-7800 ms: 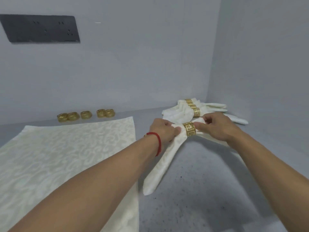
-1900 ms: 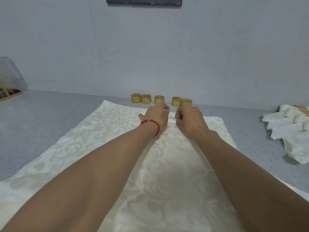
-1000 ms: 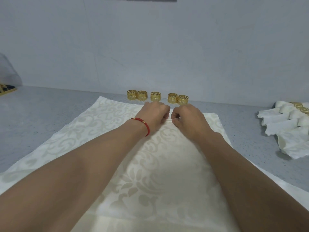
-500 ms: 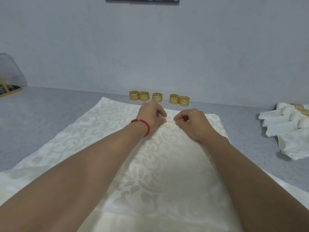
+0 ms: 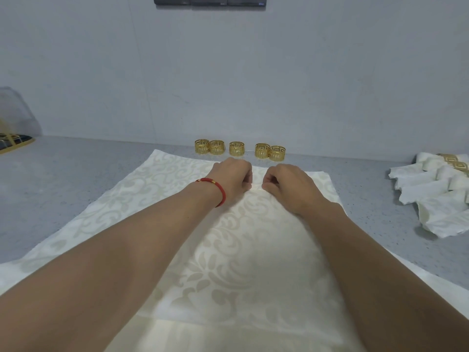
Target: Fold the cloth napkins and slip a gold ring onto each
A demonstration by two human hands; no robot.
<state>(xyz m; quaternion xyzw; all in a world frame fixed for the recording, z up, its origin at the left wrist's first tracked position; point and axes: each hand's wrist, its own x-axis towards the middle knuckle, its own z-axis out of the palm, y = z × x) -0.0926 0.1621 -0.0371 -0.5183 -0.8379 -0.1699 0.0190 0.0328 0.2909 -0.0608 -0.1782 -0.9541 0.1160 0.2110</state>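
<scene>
A cream damask napkin [image 5: 243, 252] lies spread flat on the grey counter [image 5: 63, 179]. My left hand [image 5: 232, 177], with a red cord at the wrist, and my right hand [image 5: 286, 185] sit side by side near the napkin's far edge, fingers curled and pinching the cloth at its middle. Several loose gold rings [image 5: 237, 148] stand in a row by the wall just beyond my hands. At the far right lies a pile of folded napkins with gold rings on them [image 5: 441, 191].
A grey wall rises right behind the rings, with a dark panel [image 5: 209, 0] at the top. At the far left a gold-edged tray [image 5: 15, 144] and a clear cover [image 5: 15, 110] sit on the counter.
Earlier both hands were at the ringed napkin on the right pile; since then they moved to the flat napkin's far edge. In the last second they have kept pinching it, shifting only slightly.
</scene>
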